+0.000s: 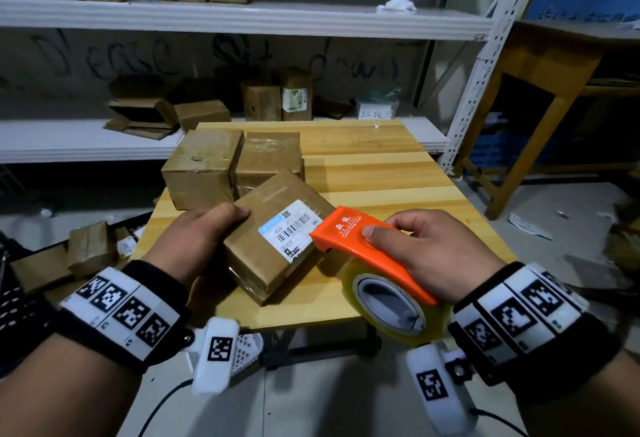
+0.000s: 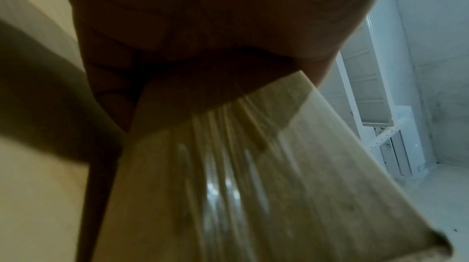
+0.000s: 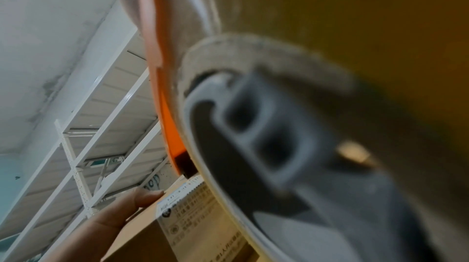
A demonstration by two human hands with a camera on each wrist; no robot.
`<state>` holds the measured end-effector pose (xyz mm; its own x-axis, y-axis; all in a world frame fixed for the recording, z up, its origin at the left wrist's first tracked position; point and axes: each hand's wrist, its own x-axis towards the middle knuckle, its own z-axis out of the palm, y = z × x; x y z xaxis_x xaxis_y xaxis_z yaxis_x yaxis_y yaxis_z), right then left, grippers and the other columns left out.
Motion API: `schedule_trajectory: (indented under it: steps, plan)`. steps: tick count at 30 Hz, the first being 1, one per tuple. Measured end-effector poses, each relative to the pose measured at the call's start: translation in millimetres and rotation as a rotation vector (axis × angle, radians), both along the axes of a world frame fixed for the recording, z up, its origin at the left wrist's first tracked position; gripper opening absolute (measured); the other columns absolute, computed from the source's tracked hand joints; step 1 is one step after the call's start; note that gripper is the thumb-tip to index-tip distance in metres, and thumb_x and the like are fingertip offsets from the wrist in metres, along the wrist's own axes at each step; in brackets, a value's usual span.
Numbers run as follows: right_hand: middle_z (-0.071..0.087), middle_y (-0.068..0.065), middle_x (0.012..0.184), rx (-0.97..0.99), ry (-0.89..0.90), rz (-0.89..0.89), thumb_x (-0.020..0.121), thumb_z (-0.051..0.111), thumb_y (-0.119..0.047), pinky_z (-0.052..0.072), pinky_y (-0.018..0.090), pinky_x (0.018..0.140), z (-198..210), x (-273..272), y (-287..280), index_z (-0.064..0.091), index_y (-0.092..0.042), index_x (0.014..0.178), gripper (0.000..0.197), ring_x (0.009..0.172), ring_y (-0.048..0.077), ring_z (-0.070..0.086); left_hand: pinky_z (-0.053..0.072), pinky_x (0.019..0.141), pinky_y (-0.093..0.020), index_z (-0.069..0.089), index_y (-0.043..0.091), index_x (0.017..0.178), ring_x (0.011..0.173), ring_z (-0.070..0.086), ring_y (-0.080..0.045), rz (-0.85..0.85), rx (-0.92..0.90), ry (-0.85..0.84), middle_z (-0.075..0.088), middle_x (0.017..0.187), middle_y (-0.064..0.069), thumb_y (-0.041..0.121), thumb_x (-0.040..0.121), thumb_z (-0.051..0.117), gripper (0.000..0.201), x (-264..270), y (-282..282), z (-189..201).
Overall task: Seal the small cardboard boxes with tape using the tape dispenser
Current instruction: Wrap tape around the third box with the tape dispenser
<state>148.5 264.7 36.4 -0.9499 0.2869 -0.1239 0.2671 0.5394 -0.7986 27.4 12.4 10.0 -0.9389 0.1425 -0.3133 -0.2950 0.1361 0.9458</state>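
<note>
A small cardboard box [image 1: 273,246] with a white barcode label lies tilted near the front of the wooden table [image 1: 374,166]. My left hand [image 1: 207,232] grips its left side, thumb on top; the left wrist view shows the box [image 2: 253,186] close up with shiny tape on it. My right hand [image 1: 426,246] grips the orange tape dispenser [image 1: 367,249] with its clear tape roll [image 1: 391,305]. The dispenser's front edge touches the box's right edge by the label. In the right wrist view the dispenser [image 3: 162,105] and roll [image 3: 279,125] fill the frame, blurred.
Two taped cardboard boxes [image 1: 204,166] [image 1: 270,156] stand side by side behind the held one. White metal shelves [image 1: 242,17] behind the table hold more boxes. Several boxes [image 1: 90,246] lie on the floor at left. A wooden stool [image 1: 540,90] stands at right.
</note>
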Motion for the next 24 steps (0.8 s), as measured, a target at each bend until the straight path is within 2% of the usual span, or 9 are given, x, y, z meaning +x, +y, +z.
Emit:
schedule_trajectory:
  steps: [3,5,9,11,15,17,20,22,24]
  plan:
    - [0.078,-0.004,0.073,0.024,-0.002,-0.004,0.087,0.066,-0.065,0.063,0.047,0.082,1,-1,-1,0.075,-0.023,0.084,0.044,0.066,0.015,0.076,0.050,0.039,-0.020,0.069,0.009,0.096,0.045,0.068,-0.014,-0.008,0.004,-0.007,0.072,0.056,-0.004,0.030,0.099,0.064,0.022,6,4,1]
    - [0.078,-0.004,0.073,0.033,0.001,-0.009,0.087,0.066,-0.066,0.063,0.048,0.082,1,-1,-1,0.075,-0.024,0.084,0.043,0.066,0.015,0.076,0.044,0.034,-0.018,0.070,0.010,0.093,0.042,0.065,-0.012,-0.006,-0.038,0.029,0.071,0.060,-0.005,0.028,0.100,0.063,0.020,8,5,0]
    - [0.078,-0.005,0.074,0.042,-0.003,-0.012,0.088,0.066,-0.065,0.063,0.046,0.081,0,-1,-1,0.076,-0.025,0.085,0.042,0.067,0.014,0.076,0.050,0.073,-0.033,0.075,0.024,0.095,0.086,0.067,-0.018,-0.024,-0.363,0.245,0.074,0.095,0.000,0.044,0.096,0.066,0.022,1,-3,-3]
    - [0.078,-0.005,0.074,0.044,-0.001,-0.014,0.088,0.066,-0.065,0.063,0.044,0.079,0,-1,0,0.076,-0.025,0.084,0.041,0.066,0.013,0.075,0.053,0.092,-0.044,0.074,0.033,0.114,0.103,0.066,-0.020,-0.057,-0.503,0.359,0.072,0.113,0.003,0.050,0.092,0.068,0.028,-2,-8,-5]
    - [0.077,-0.007,0.072,0.066,0.007,-0.012,0.087,0.065,-0.065,0.060,0.038,0.074,-1,-2,0,0.076,-0.026,0.082,0.041,0.063,0.009,0.073,0.046,0.111,-0.042,0.064,0.040,0.139,0.131,0.054,-0.012,-0.187,-0.599,0.751,0.055,0.144,0.012,0.022,0.097,0.068,0.046,4,-7,-1]
    - [0.077,-0.008,0.072,0.069,0.008,-0.011,0.087,0.065,-0.065,0.059,0.036,0.072,-1,-2,-1,0.076,-0.026,0.082,0.041,0.062,0.008,0.073,0.045,0.113,-0.041,0.066,0.034,0.139,0.136,0.050,-0.008,-0.289,-0.632,0.785,0.051,0.153,0.016,0.040,0.093,0.066,0.046,12,-4,4]
    - [0.077,-0.009,0.072,0.064,0.005,-0.004,0.088,0.064,-0.065,0.058,0.033,0.070,0,-2,-1,0.076,-0.026,0.084,0.041,0.061,0.007,0.073,0.044,0.116,-0.039,0.056,0.028,0.149,0.144,0.043,-0.007,-0.438,-0.793,0.715,0.039,0.163,0.017,0.088,0.066,0.054,0.103,21,1,9]
    - [0.078,-0.008,0.073,0.051,0.007,-0.006,0.088,0.065,-0.065,0.059,0.036,0.072,-1,-2,0,0.076,-0.026,0.085,0.041,0.062,0.008,0.073,0.044,0.117,-0.039,0.050,0.028,0.153,0.146,0.041,-0.008,-0.465,-0.860,0.697,0.036,0.165,0.016,0.096,0.053,0.052,0.122,22,3,12]
    - [0.078,-0.006,0.074,0.034,0.008,-0.007,0.087,0.065,-0.065,0.062,0.040,0.075,-1,-1,1,0.076,-0.024,0.085,0.042,0.064,0.011,0.075,0.050,0.108,-0.036,0.051,0.029,0.151,0.137,0.052,-0.010,-0.453,-0.878,0.674,0.048,0.158,0.013,0.091,0.052,0.064,0.118,23,4,14]
